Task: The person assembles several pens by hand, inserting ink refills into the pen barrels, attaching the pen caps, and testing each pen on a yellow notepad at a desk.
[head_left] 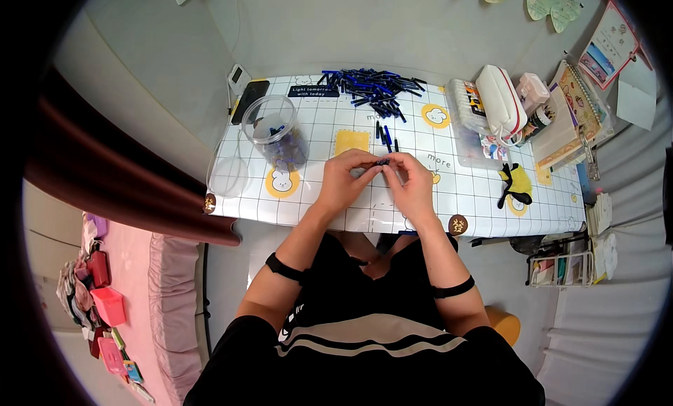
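Near the middle of the table, my left hand (343, 176) and my right hand (413, 185) meet with fingertips pinched. Between them is a small dark bundle of ink cartridges (382, 163), partly covered by my fingers. Just beyond my fingertips lie several loose ink cartridges (386, 135), dark blue and black. Farther back spreads a large heap of the same short tubes (375, 87). To the left of my hands stands a clear plastic jar (270, 106), uncovered, with more cartridges in its lower part. A clear round lid (229, 177) rests beside the jar.
A dark phone (250, 101) lies at the back left of the gridded tabletop (322, 206). On the right are a clear box (463, 150), a white zip pouch (501, 98), a pink container (533, 91), upright notebooks (582, 101) and a yellow-black cloth item (517, 184).
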Demonstrator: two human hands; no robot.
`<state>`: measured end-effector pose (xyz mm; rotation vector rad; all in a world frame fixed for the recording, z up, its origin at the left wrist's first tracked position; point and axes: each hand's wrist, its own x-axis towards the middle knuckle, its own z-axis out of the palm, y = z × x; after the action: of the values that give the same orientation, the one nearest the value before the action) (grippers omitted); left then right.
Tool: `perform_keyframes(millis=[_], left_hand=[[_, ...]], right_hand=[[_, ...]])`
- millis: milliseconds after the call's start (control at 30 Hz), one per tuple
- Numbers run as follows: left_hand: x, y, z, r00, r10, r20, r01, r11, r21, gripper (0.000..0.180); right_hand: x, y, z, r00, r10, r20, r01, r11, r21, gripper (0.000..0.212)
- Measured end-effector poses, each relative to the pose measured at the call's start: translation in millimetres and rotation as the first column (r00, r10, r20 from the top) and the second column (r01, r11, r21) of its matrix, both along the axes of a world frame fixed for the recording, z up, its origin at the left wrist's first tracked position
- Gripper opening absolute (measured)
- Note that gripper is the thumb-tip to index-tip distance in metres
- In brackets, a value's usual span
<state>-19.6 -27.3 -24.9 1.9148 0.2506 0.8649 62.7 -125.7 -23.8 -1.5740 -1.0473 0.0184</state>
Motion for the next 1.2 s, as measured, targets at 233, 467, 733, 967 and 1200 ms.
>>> perform_keyframes(millis=[233,467,733,967,1200], left_hand=[[-0.7,-2.7,3.9,1.000,0.015,-0.018,-0.015,1.000,-0.007,0.016],[-1.8,-2.7,4.6,1.000,0.019,-0.016,-0.018,0.999,0.035,0.019],[-3.2,-2.5,3.2,0.998,0.028,-0.061,-0.025,0.999,0.046,0.018],[-2.4,-4.2,2.4,0.999,-0.021,-0.026,0.021,1.000,-0.016,0.016],[-2.4,-4.8,1.2,1.000,-0.024,-0.006,0.024,0.997,-0.075,0.014]], right_hand=[[1.4,0.1,-4.7,1.000,-0.006,0.009,0.006,1.000,0.025,0.015],[1.3,-0.2,-3.0,1.000,-0.015,0.012,0.015,0.999,0.030,0.015],[-0.4,-0.8,-3.1,1.000,-0.013,0.011,0.013,1.000,0.008,0.017],[-0.8,-1.6,-3.0,0.999,-0.035,0.027,0.035,0.999,0.019,0.015],[-0.3,-1.3,-2.0,0.998,-0.034,0.057,0.034,0.999,0.007,0.014]])
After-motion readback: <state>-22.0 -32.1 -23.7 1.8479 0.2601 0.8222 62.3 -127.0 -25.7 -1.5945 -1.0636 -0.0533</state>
